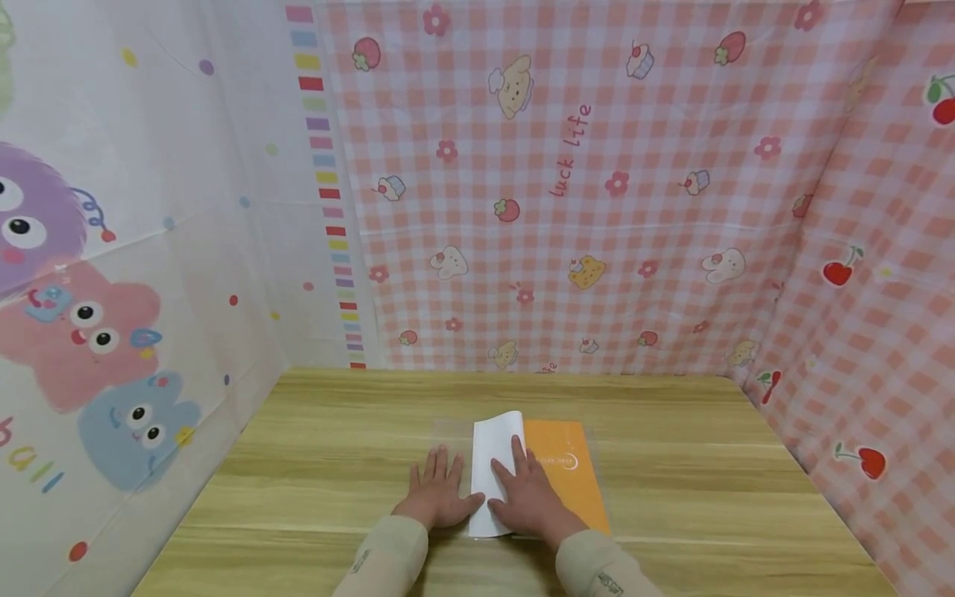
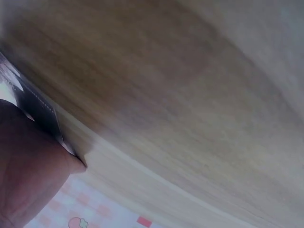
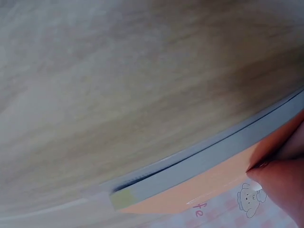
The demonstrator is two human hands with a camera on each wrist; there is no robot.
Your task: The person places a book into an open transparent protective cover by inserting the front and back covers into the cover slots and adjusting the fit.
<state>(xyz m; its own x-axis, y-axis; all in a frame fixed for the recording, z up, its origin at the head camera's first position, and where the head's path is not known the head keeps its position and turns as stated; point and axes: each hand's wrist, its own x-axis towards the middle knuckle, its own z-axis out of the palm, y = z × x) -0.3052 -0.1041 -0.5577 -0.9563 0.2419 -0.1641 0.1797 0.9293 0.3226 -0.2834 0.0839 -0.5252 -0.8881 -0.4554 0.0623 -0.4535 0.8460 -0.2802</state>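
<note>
An orange booklet (image 1: pixel 574 481) lies on the wooden table, with clear plastic (image 1: pixel 448 431) showing past its left and right sides. A white page or cover flap (image 1: pixel 488 448) stands partly lifted at its left, curved at the top. My left hand (image 1: pixel 436 493) rests flat with spread fingers at the left, over the clear plastic, its thumb touching the white flap's edge. Across the flap's right part lies my right hand (image 1: pixel 528 497), fingers spread and pressing. In the right wrist view the booklet's pale thick edge (image 3: pixel 199 156) shows beside the right hand (image 3: pixel 282 183).
The wooden tabletop (image 1: pixel 313 473) extends around the booklet. A pink checked cloth (image 1: pixel 559 232) hangs behind and on the right, and a white cartoon-printed cloth (image 1: pixel 186 290) hangs on the left.
</note>
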